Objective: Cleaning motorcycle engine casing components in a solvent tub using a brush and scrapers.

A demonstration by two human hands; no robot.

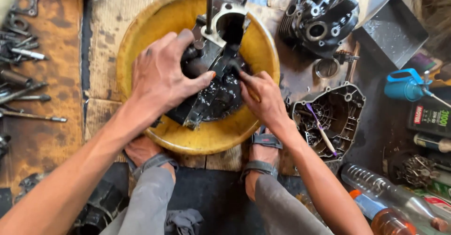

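My left hand (162,77) lies spread over the oily black metal engine casing (211,61), fingers curled onto its top. My right hand (263,96) pinches a thin dark brush (235,66) against it. The casing sits in the round yellow basin (141,42).

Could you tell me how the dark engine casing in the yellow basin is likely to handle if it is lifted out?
The engine casing is thick cast metal, so probably heavy and rigid. It looks wet with black oily liquid, so likely slippery. The left hand steadies it in the yellow basin, suggesting it could tip.
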